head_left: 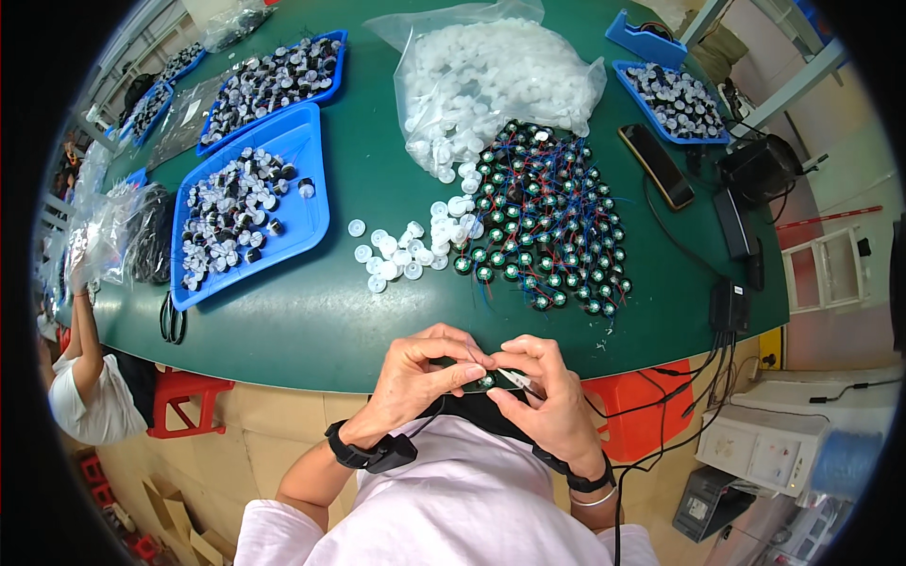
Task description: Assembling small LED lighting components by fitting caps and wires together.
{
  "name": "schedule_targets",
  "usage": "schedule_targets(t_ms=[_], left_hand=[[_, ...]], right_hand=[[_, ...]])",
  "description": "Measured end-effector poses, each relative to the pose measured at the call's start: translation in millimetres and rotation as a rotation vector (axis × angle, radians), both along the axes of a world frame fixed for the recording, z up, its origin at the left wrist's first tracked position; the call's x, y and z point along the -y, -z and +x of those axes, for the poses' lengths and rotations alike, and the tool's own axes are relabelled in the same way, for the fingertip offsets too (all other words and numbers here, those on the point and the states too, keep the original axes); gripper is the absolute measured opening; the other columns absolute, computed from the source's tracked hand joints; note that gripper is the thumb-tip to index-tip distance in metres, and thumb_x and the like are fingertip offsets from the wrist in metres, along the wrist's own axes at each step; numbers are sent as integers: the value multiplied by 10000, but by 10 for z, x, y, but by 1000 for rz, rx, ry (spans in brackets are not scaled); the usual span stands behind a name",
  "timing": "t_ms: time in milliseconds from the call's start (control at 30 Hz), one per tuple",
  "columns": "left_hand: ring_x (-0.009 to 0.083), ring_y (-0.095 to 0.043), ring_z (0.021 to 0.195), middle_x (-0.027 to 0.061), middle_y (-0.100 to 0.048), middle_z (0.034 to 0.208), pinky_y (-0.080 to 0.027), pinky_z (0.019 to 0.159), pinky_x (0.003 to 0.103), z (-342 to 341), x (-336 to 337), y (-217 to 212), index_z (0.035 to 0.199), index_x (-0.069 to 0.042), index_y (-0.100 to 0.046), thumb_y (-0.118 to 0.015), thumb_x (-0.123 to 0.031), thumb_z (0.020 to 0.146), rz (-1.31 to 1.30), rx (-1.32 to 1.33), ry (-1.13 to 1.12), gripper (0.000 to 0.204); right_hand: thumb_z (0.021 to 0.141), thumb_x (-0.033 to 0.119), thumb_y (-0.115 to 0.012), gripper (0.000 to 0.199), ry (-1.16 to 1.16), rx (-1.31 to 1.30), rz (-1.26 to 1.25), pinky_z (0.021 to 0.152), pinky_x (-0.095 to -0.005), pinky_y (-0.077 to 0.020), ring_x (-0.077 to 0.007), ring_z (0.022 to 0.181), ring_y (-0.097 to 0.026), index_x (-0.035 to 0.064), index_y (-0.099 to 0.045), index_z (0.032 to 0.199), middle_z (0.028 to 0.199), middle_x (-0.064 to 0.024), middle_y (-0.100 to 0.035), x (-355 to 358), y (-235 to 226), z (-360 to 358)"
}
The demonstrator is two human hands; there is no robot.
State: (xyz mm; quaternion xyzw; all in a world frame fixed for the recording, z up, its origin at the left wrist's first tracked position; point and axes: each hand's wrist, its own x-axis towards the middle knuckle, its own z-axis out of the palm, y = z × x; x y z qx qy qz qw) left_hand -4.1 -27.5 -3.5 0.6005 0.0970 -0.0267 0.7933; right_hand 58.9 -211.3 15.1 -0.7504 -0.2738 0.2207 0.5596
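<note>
My left hand [420, 377] and my right hand [545, 396] meet just in front of the table's near edge, over my lap. Between their fingertips they pinch one small round dark part with a green face [488, 380] and thin wires. Both hands have a dark strap at the wrist. On the green table [311, 321] ahead lies a heap of the same wired round parts [543, 222]. Loose white caps [406, 250] lie to its left, spilling from a clear bag of white caps [491, 80].
A blue tray [311, 222] with black-and-white parts sits at left, with more blue trays [269, 80] behind and another at the far right [675, 99]. A phone [656, 165], black boxes and cables lie right. Scissors [172, 321] lie near the left edge. Another person [85, 377] sits left. Red stools stand below.
</note>
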Motion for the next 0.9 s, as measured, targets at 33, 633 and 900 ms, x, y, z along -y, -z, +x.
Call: schedule_targets(t_ms=[33,633,900], left_hand=[[114,-616,804,88,-592,988,-552,602,200,-6,11,6,922,-27,-703,-684,-33,824,5,2,-12,100],[159,-632,811,132,-635,1011,-546,608,232,-78,-86,-23,1006,13,-643,-583,-125,918,-426,-109,-253,174],[174,-657,879,147,-639,1057,-570,664,232,-78,-48,45,1157,6,-574,-509,-159,961,-745,-211,-69,264]], right_hand=[[773,43,-708,509,4,-21,12,516,-227,-460,-114,613,-600,24,-413,1187,1061,-87,-661,-17,-3,-12],[814,-18,-623,49,294,179,1,528,-243,-378,-95,603,-485,10,-584,822,778,-57,-569,-130,-71,-60],[769,-14,-695,134,261,416,3,463,-267,-386,-147,579,-508,48,-644,875,762,-52,-517,-143,-86,-25]])
